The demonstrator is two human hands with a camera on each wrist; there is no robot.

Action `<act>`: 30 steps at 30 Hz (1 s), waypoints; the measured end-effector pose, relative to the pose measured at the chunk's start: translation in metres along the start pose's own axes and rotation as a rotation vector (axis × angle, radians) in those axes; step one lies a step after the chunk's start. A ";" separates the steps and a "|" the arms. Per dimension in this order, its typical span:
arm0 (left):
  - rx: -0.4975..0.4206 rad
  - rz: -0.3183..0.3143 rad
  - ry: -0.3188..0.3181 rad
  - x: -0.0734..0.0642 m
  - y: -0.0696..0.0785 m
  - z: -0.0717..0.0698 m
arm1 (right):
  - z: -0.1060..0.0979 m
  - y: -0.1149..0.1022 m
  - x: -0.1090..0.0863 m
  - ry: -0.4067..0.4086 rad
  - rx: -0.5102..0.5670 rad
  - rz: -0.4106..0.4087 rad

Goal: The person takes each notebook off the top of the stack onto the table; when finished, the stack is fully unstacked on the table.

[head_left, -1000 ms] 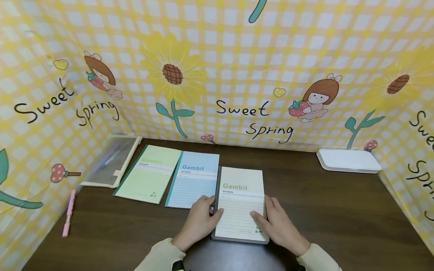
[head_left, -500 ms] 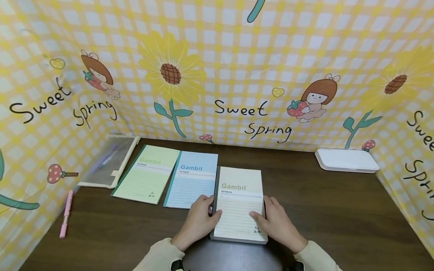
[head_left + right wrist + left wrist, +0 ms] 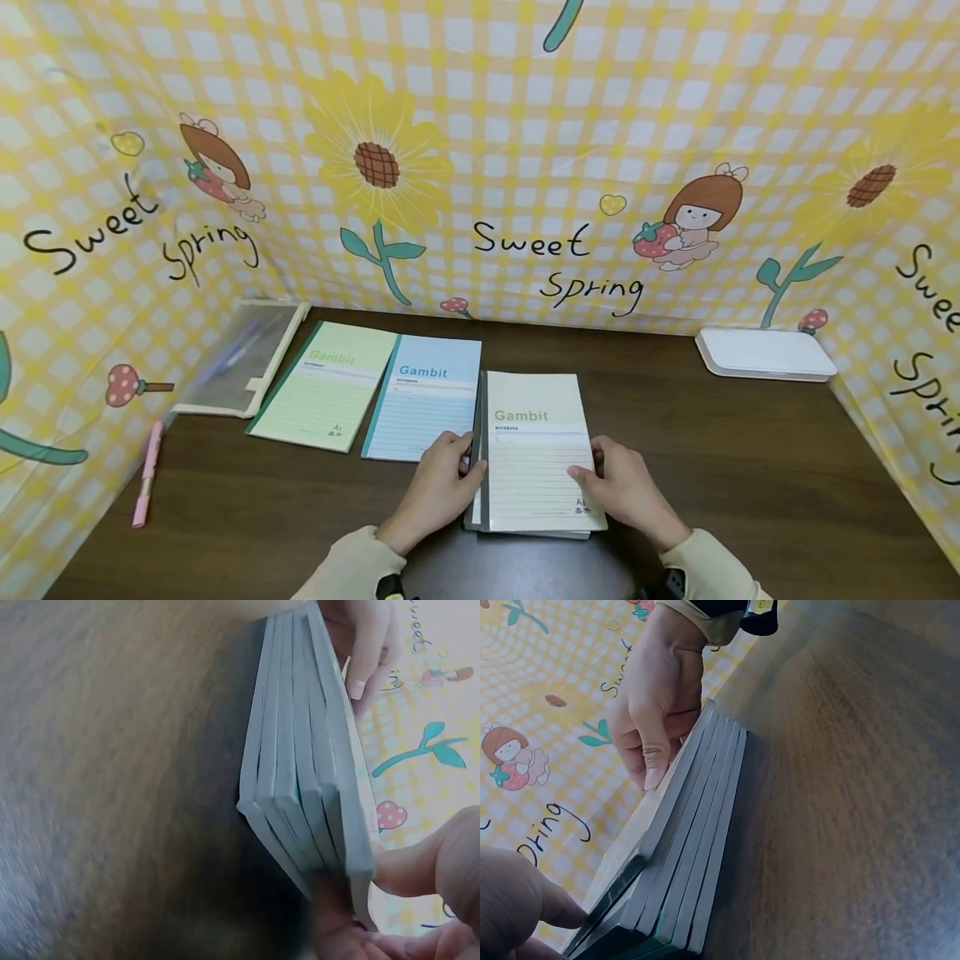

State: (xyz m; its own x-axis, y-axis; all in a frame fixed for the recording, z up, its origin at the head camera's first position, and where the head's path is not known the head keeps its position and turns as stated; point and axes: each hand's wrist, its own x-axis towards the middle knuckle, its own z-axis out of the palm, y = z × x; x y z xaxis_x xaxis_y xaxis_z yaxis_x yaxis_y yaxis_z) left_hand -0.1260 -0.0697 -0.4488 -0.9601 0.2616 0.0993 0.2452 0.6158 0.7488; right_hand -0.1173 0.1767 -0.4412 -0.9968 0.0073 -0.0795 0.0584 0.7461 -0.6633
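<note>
A stack of several notebooks [image 3: 686,855] lies in front of the person. Its top cream Gambit notebook [image 3: 532,450], with a grey spine, sits shifted to the right, baring the left edge of the one below. The right hand [image 3: 632,492] pinches this top notebook at its lower right edge, thumb on the cover. At the spine side, the left hand [image 3: 433,487] grips the left edge of the stack, fingers curled beside it. Page edges show one above another in both wrist views. A blue notebook [image 3: 427,392] lies just left of the stack.
A green notebook [image 3: 330,383] lies left of the blue one. Behind it is a mesh zip pouch [image 3: 243,358] with pens inside. A pink pen [image 3: 148,475] lies at far left, a white case [image 3: 765,354] at back right. Checked cloth [image 3: 525,150] walls the dark table [image 3: 720,433].
The top notebook has slid right off the line of the stack, with the right hand moving along with it. The left hand stays at the spine side. The camera has shifted slightly.
</note>
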 end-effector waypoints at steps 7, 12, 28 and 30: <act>0.010 0.055 0.021 0.000 -0.003 0.001 | -0.001 0.009 0.000 0.027 0.188 0.101; 0.013 0.047 0.015 0.001 -0.002 0.001 | -0.011 0.015 0.003 0.042 0.414 0.145; 0.009 0.042 0.019 0.002 -0.003 -0.001 | -0.115 0.079 0.017 0.065 0.247 0.193; 0.002 0.037 0.011 0.001 -0.003 0.000 | -0.114 0.089 0.019 0.049 0.228 0.205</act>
State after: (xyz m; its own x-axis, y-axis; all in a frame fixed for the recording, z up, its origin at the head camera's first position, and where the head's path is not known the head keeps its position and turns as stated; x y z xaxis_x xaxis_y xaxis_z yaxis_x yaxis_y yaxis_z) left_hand -0.1277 -0.0714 -0.4511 -0.9519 0.2759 0.1337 0.2804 0.6074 0.7433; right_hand -0.1368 0.3194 -0.4166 -0.9641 0.1787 -0.1964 0.2637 0.5567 -0.7877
